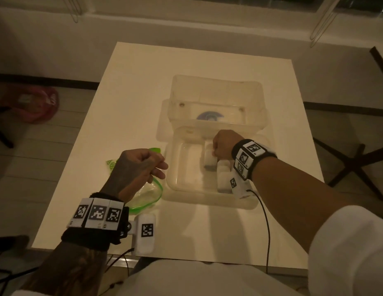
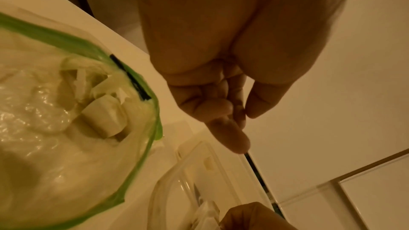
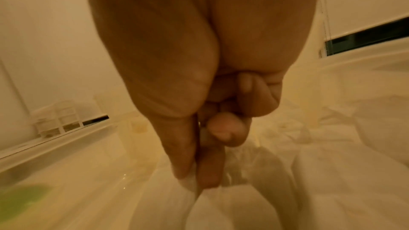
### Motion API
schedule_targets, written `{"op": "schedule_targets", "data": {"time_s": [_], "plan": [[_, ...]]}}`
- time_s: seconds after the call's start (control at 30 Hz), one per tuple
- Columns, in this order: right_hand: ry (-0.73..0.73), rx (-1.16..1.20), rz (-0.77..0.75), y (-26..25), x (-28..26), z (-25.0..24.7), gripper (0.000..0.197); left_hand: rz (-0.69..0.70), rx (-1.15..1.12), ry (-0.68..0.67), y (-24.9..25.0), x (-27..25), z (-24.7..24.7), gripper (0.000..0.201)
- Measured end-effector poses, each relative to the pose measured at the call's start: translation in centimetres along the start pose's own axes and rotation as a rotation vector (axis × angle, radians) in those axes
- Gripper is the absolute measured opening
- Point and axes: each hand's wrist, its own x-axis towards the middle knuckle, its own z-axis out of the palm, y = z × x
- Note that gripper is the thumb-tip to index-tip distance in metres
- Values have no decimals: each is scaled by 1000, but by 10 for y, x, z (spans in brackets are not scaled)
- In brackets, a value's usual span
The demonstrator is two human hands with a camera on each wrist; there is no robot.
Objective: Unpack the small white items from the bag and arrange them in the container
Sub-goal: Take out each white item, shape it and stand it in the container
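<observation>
Clear plastic surrounds the work: my right hand point(image 1: 222, 146) is down inside the shallow container point(image 1: 175, 180), thumb and fingers point(image 3: 210, 169) pinched on the top of a small white wrapped packet point(image 1: 209, 161) that I am setting beside the others. A few packets point(image 1: 223, 176) already stand along the container's right side, so I judge the job partly done. The green-rimmed zip bag point(image 2: 141, 160) lies open on the tabletop point(image 1: 130, 86) just left of the container, with at least one white packet point(image 2: 104, 114) left in its mouth. My left hand point(image 1: 141, 165) hovers over the bag, fingers loosely curled, holding nothing. A second, deeper clear tub point(image 1: 216, 86) sits behind; I can only make out a bluish round thing point(image 1: 209, 116) through its near wall.
</observation>
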Motion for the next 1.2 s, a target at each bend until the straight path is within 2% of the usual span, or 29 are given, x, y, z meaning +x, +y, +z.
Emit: {"op": "schedule_targets", "data": {"time_s": [0.17,0.33,0.43,0.63,0.73,0.8,0.87,0.97,1.03,1.2], "plan": [[18,-2,73,-3,8,1,31,-52,102,-67,0,-7,-13,23],[16,-5,79,-5,10,2,31,-210,325,-179,-13,-11,-22,23],[4,-7,69,-4,8,1,26,-276,453,-149,-23,-11,-21,20],[44,65,25,-8,-8,-10,25,-119,942,132,-58,2,-11,25],[48,125,4,-13,-15,-11,19,-48,899,226,-72,13,0,31],[53,191,2,-15,-19,-9,16,-85,870,272,-74,19,7,40],[54,239,0,-17,-22,-8,16,-118,914,251,-74,28,9,38],[70,256,-15,-17,-29,-7,18,-155,983,181,-73,47,6,24],[73,269,-25,-16,-31,-7,18,-159,1016,146,-73,59,3,27],[67,279,-37,-15,-37,-5,18,-46,1022,144,-86,78,-6,30]]}}
